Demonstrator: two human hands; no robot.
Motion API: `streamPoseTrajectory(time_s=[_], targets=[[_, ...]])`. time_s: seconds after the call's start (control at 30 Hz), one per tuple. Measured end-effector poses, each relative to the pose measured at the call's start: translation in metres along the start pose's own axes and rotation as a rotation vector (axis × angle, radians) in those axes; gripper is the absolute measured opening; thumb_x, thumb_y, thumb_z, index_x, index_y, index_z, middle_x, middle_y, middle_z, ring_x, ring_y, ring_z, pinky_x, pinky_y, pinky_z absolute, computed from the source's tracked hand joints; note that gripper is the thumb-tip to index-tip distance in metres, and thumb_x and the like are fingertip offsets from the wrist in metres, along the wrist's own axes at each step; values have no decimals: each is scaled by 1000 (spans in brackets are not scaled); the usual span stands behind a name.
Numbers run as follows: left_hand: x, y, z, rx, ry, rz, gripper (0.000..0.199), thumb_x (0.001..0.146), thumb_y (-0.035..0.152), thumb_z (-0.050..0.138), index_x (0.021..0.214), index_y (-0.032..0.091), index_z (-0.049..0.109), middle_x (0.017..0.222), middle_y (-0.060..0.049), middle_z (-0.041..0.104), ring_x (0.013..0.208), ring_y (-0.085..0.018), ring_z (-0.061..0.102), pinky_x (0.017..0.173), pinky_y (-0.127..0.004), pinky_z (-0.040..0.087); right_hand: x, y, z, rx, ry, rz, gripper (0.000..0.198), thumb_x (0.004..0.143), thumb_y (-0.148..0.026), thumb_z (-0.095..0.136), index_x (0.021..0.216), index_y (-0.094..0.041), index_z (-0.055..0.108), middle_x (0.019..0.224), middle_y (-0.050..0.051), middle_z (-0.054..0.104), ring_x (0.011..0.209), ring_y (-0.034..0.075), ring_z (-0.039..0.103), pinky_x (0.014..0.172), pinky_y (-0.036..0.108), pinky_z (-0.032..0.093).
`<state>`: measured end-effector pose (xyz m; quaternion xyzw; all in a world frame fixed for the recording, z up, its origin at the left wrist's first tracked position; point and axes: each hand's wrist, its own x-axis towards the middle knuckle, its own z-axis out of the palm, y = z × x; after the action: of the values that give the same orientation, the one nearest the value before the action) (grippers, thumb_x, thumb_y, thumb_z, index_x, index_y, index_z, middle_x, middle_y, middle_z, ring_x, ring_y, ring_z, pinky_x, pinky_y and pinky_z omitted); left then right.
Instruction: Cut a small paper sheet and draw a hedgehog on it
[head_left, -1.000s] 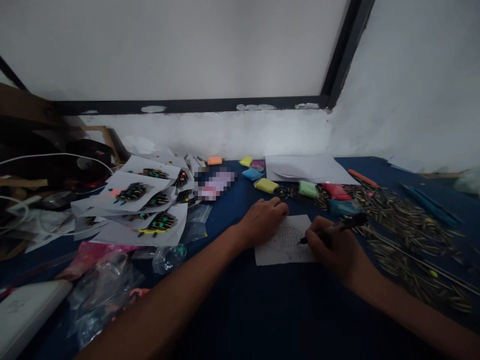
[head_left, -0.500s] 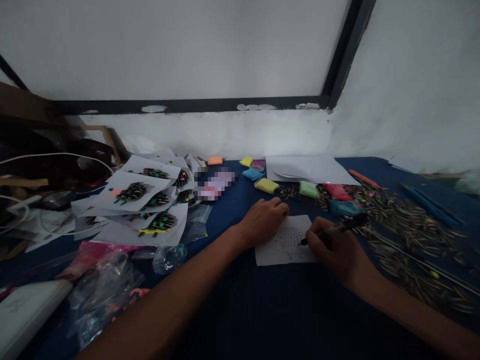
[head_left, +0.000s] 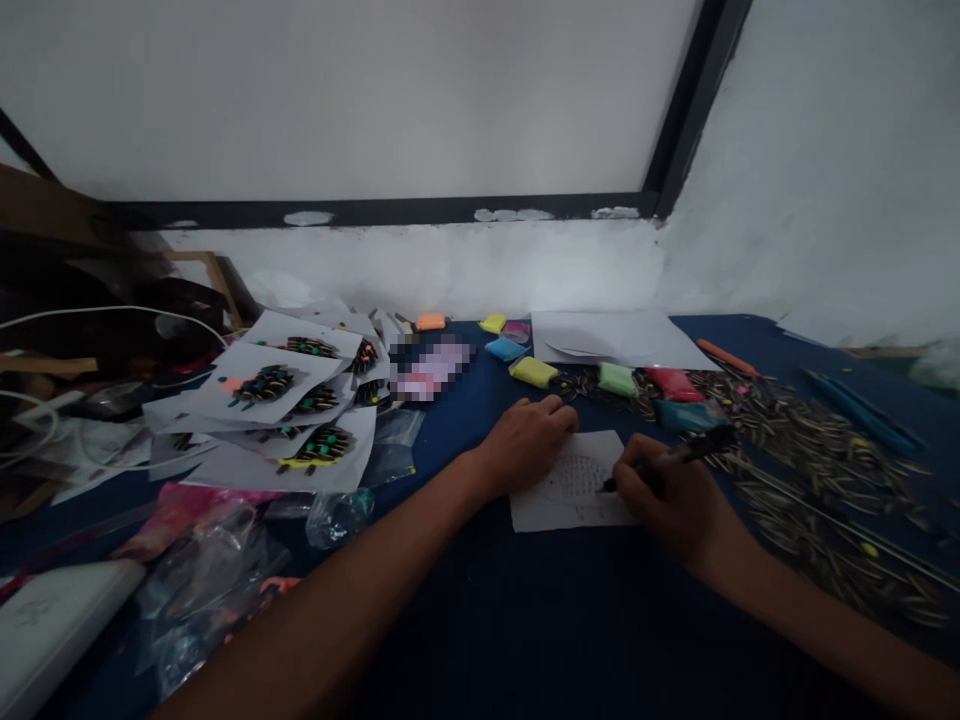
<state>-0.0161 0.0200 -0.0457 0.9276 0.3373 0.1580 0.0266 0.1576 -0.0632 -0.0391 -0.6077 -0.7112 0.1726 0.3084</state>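
A small white sheet of paper (head_left: 547,510) lies on the dark blue tabletop, with a rounded outline filled with short black marks drawn on it. My left hand (head_left: 529,437), its fingers curled, holds the sheet down at its upper left edge; the fingertips are hidden. In my right hand (head_left: 664,495) is a black marker pen (head_left: 701,445), gripped between thumb and fingers. The pen slants up to the right, and its tip is at the right part of the drawing. Whether the tip touches the paper I cannot tell.
On the left lies a stack of paper sheets (head_left: 225,375) bearing seed-covered figures, near plastic bags (head_left: 217,560) and a white box (head_left: 60,620). Yellow (head_left: 534,372), green (head_left: 616,379) and red packets (head_left: 673,384) sit behind my hands. Striped seeds (head_left: 810,450) spread right; blue tweezers (head_left: 862,410) lie beyond.
The pen tip has shifted very slightly over the drawing. My left hand and the sheet have stayed in place.
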Motion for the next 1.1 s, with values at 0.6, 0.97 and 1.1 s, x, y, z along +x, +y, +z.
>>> streamPoseTrajectory(time_s=[0.6, 0.97, 1.1], targets=[[0, -1, 1, -13, 14, 17, 22, 95, 19, 34, 97, 18, 55, 97, -3, 57, 80, -17, 55, 76, -32, 41, -5, 2, -9, 141, 88, 76, 22, 80, -33, 45, 60, -24, 42, 45, -6, 38, 40, 11, 40, 39, 24, 28], [0, 0, 0, -29, 7, 9, 21, 94, 19, 35, 96, 18, 55, 96, -3, 57, 81, -16, 54, 76, -31, 40, -4, 7, -3, 63, 15, -10, 20, 81, -29, 45, 63, -23, 44, 47, -6, 42, 41, 10, 42, 40, 23, 28], [0, -1, 1, -32, 15, 12, 21, 95, 20, 34, 96, 18, 56, 96, -3, 58, 81, -16, 55, 76, -31, 41, -5, 7, -2, 50, -8, -9, 20, 83, -30, 44, 65, -22, 47, 47, -6, 44, 42, 11, 45, 41, 23, 29]])
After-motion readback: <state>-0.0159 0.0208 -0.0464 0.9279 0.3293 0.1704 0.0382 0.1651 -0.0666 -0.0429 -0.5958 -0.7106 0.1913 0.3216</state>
